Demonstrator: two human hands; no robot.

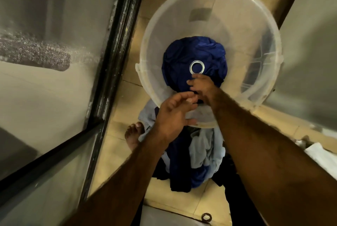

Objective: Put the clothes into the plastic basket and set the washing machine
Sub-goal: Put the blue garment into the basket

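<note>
While the round translucent plastic basket (209,15) sits on the tiled floor (116,149) just beyond a heap of pale and dark blue clothes (198,158), the right hand (202,87) reaches inside, fingers pinching a crumpled deep-blue cloth with a metal eyelet (193,56), probably tucking it down. The left hand (175,116) hovers at the near rim, fingers loosely spread, holding nothing.

Beige floor tiles (116,154), black-framed glass door (113,46), small dark ring (206,217) on the floor
</note>
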